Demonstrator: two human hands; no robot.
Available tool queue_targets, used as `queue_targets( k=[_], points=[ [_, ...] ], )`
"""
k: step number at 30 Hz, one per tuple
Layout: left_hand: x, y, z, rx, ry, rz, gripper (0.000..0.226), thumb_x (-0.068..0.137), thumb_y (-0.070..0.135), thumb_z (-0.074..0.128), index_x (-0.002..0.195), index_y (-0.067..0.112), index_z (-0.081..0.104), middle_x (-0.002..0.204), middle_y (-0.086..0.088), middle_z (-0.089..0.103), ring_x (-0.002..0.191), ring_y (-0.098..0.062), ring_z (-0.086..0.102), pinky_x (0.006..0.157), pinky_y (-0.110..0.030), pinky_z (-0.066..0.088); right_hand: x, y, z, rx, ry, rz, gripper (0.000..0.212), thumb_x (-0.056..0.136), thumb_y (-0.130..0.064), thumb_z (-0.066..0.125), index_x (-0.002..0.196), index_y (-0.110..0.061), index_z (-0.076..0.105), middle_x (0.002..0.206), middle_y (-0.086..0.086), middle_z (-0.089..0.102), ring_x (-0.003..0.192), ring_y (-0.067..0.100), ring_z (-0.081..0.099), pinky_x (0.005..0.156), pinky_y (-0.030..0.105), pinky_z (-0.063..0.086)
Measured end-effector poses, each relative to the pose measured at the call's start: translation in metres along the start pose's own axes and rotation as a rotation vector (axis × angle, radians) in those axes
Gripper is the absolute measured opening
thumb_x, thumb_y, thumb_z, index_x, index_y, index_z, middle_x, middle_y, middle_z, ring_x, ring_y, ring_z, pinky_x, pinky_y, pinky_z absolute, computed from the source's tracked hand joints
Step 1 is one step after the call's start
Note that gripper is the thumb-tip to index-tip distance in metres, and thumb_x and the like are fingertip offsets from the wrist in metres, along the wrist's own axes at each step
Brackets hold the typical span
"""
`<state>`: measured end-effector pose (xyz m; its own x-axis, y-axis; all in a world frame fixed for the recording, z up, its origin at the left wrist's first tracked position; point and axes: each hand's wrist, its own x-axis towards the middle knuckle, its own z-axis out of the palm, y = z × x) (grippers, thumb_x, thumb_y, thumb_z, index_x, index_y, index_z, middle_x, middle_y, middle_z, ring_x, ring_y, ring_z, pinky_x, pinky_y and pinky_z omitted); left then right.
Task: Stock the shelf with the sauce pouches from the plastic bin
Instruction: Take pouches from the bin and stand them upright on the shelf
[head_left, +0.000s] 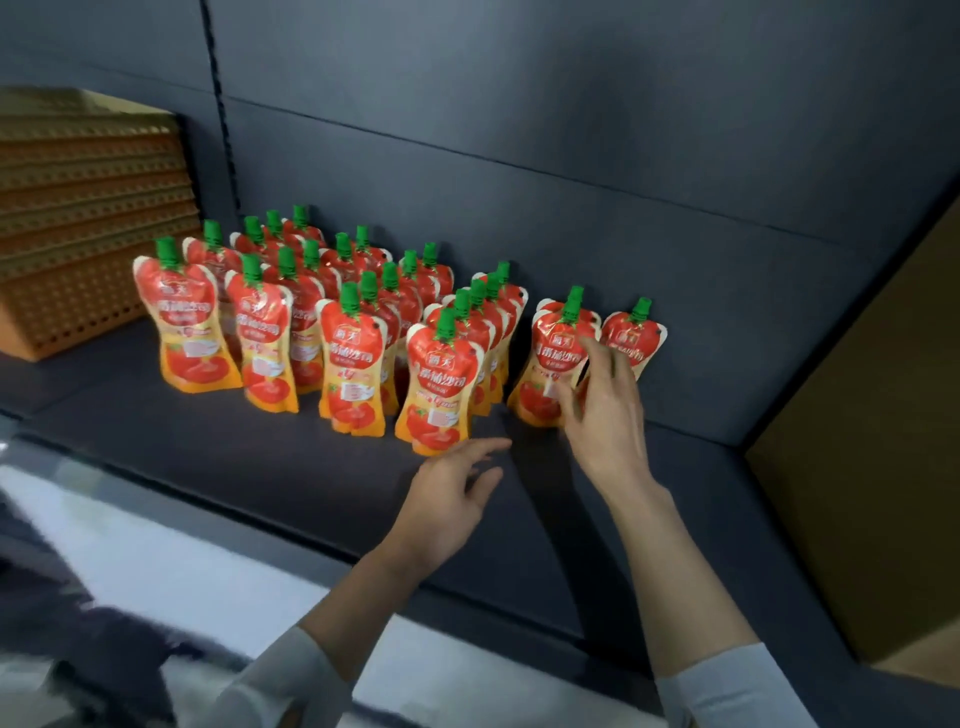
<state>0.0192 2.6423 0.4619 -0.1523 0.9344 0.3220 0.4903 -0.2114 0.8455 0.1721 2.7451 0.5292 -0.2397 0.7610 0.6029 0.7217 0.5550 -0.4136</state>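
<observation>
Right hand (602, 410) fingers spreading against a sauce pouch (550, 364) (upright on shelf (260, 457)); left hand (452, 488) hovering open, empty.

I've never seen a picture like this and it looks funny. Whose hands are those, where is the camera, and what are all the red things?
The camera sits on a person's head and looks down, so you see their own two arms reaching out. There is just this one picture. The red things are sauce pouches with green caps, standing upright in rows on a dark shelf. The right hand has its fingers on a pouch at the right end, as if setting it straight. The left hand is open and holds nothing, close to the front pouch. At the far left lies an orange stack of perforated panels.
</observation>
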Motion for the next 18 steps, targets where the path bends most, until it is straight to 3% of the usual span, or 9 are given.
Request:
queue_targets(
  k=[6,10,14,18],
  points=[
    [-0.086,-0.017,-0.079,-0.001,0.227,-0.006,0.030,0.093,0.009,0.059,0.117,0.027,0.065,0.112,0.011,0.067,0.103,0.001,0.063,0.088,-0.022,0.052,-0.097,-0.070,0.028,0.132,-0.069,-0.077,0.033,0.099,-0.018,0.055,0.131,-0.014,0.053,0.123,0.006,0.056,0.108,0.026,0.059,0.087,0.046,0.052],
    [-0.160,-0.042,-0.131,0.012,0.372,-0.191,0.024,0.096,0.012,0.056,0.110,0.027,0.068,0.109,0.015,0.068,0.098,0.000,0.064,0.081,-0.013,0.049,-0.167,-0.130,0.061,0.245,-0.145,-0.116,0.027,0.100,-0.019,0.053,0.126,-0.013,0.059,0.111,0.001,0.060,0.097,0.019,0.062,0.081,0.038,0.053],
    [-0.241,-0.079,-0.174,0.045,0.473,-0.361,0.025,0.096,0.014,0.057,0.108,0.033,0.065,0.109,0.016,0.068,0.096,0.000,0.065,0.081,-0.018,0.051,-0.243,-0.194,0.100,0.369,-0.319,-0.136,0.034,0.103,-0.035,0.040,0.121,-0.016,0.062,0.110,-0.006,0.061,0.091,0.011,0.059,0.078,0.027,0.051],
    [-0.336,-0.128,-0.193,0.068,0.590,-0.606,0.024,0.094,0.014,0.059,0.109,0.030,0.066,0.106,0.014,0.069,0.092,0.000,0.066,0.080,-0.018,0.051,-0.323,-0.238,0.149,0.389,-0.594,-0.223,0.035,0.103,-0.029,0.037,0.120,-0.014,0.063,0.113,-0.001,0.065,0.103,0.015,0.062,0.086,0.025,0.049]
  ],
)
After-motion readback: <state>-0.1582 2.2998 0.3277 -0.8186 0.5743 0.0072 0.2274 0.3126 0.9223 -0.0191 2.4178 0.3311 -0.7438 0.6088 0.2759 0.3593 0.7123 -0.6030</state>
